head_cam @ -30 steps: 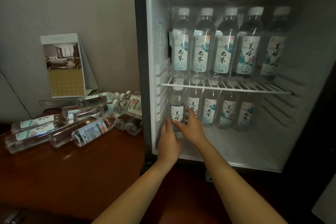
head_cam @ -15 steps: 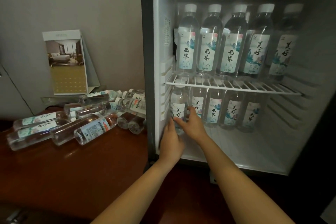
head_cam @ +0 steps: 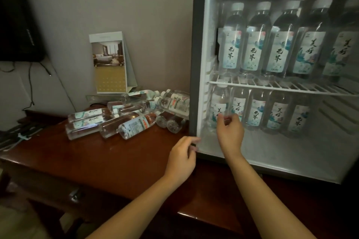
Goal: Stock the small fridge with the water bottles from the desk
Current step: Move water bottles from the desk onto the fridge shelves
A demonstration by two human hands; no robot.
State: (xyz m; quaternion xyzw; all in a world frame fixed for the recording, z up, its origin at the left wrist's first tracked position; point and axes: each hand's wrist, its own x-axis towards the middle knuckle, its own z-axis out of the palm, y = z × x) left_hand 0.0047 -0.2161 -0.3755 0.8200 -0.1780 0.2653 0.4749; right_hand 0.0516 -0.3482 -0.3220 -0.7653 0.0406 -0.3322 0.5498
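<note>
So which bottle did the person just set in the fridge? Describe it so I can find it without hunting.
Start at the open fridge and go below its white wire shelf to the lower row of upright bottles. It is the leftmost bottle, against the left inner wall. It stands forward of its neighbours, right behind the right hand.

Hotel room: minibar fridge (head_cam: 202, 64), room brochure (head_cam: 108, 64).
</note>
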